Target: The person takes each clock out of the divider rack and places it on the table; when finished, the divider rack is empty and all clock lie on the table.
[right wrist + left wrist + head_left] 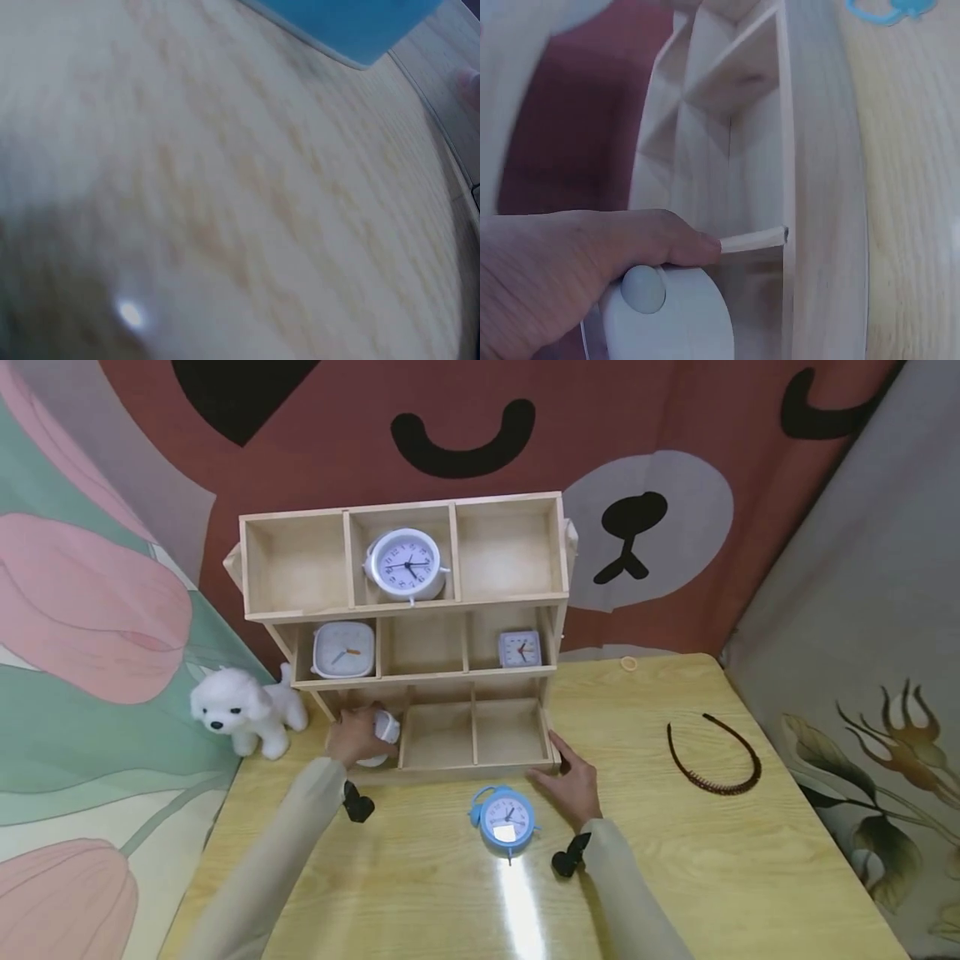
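A tiered wooden shelf (438, 770) with small compartments stands at the back of the table. At its bottom left compartment, my left hand (358, 739) grips a white alarm clock (386, 727). In the left wrist view the thumb lies over the clock's rounded white body (682, 315), by the compartment divider (754, 240); the other fingers are hidden. My right hand (573, 785) holds the shelf's front right corner, thumb at the front edge and fingers along the side. A blue twin-bell alarm clock (507, 821) rests on the table just left of that hand.
A round white clock (408, 564) sits in the top middle compartment. On the middle tier are a rounded-square white clock (343, 650) and a small square clock (520, 648). A white toy dog (251, 706) stands left; a brown headband (723, 787) lies right, with a small ring (628, 664) behind.
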Action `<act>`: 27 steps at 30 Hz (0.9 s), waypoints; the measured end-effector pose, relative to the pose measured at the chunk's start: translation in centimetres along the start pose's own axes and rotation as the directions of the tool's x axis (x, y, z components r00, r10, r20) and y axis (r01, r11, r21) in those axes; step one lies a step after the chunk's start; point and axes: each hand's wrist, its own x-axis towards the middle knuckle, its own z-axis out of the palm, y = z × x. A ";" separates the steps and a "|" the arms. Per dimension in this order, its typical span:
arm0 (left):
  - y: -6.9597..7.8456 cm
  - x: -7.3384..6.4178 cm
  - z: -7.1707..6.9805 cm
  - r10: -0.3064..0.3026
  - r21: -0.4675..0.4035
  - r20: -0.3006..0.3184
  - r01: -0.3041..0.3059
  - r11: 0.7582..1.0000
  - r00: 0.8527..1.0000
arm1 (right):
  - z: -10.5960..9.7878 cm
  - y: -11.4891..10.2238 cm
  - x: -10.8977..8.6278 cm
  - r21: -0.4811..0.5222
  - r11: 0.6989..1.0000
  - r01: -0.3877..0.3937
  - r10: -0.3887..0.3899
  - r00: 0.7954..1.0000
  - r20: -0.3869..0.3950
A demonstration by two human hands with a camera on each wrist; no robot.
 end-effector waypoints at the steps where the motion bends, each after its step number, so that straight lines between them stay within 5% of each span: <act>1: 0.3 -0.6 -0.2 0.018 0.014 -0.016 -0.018 1.000 1.000 | 0.0 0.1 -0.1 0.002 1.000 0.000 0.000 1.000 0.001; 8: 4.2 -5.9 0.4 0.067 -0.009 0.004 -0.066 0.998 0.998 | -0.3 0.5 -0.9 -0.009 1.000 0.016 -0.016 1.000 -0.006; 12: 6.7 -8.5 1.6 0.176 0.027 0.023 -0.176 0.984 0.984 | -0.4 0.6 -0.8 -0.007 1.000 0.005 -0.005 1.000 0.002; 14: 7.5 -9.3 2.4 0.263 0.033 0.065 -0.266 0.963 0.963 | -0.5 0.6 -0.7 0.011 1.000 -0.006 0.006 1.000 -0.002; 17: 8.0 -9.9 3.8 0.392 0.064 0.155 -0.405 0.912 0.907 | -0.4 0.6 -0.4 0.042 0.999 -0.005 0.006 1.000 -0.006; 21: 7.4 -10.1 5.9 0.477 0.152 0.252 -0.522 0.839 0.842 | -0.1 0.5 0.0 0.045 0.999 0.019 -0.019 1.000 0.004; 24: 6.7 -9.9 7.3 0.501 0.198 0.247 -0.550 0.812 0.829 | 0.1 0.5 0.2 0.054 0.998 0.038 -0.039 0.999 0.007; 27: 6.2 -9.9 8.3 0.507 0.193 0.221 -0.547 0.815 0.833 | 0.3 0.3 0.2 0.053 0.998 0.037 -0.037 0.999 -0.004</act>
